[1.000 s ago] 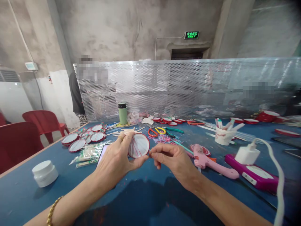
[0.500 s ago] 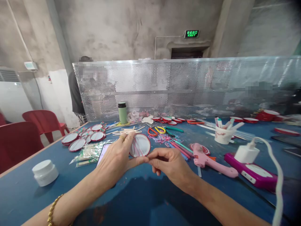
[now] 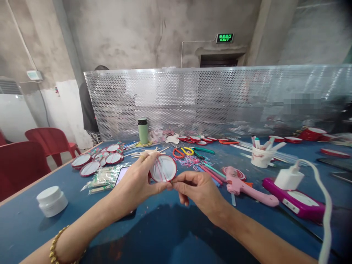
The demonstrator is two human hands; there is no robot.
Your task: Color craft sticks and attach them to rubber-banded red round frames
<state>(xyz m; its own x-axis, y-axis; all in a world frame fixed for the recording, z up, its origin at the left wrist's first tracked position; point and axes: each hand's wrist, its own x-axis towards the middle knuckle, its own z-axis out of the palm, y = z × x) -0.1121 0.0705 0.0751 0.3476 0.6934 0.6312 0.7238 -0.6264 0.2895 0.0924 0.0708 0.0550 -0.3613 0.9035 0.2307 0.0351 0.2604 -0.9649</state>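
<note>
My left hand (image 3: pixel 140 178) grips a small round drum-like disc (image 3: pixel 168 168) with a white face and a red rim, its fingers over the left edge and thumb along the bottom. Thin pinkish strands run across the white face. At the disc's lower right edge, my right hand (image 3: pixel 196 189) has thumb and forefinger pinched together, touching the rim close to the left thumb. What lies in that pinch is too small to make out. A phone (image 3: pixel 121 175) lies partly hidden under my left hand.
Finished-looking red-rimmed discs (image 3: pixel 113 158) lie at left, near bagged sticks (image 3: pixel 103 178) and a white jar (image 3: pixel 52 201). Pliers (image 3: pixel 188 151), coloured tubes (image 3: pixel 210 172), a pink glue gun (image 3: pixel 251 190), a pen cup (image 3: pixel 261 157) and a purple power bank (image 3: pixel 294 201) spread to the right.
The disc has turned slightly, showing its white face more fully. Both hands keep nearly the same place, with the right fingers still at the rim.
</note>
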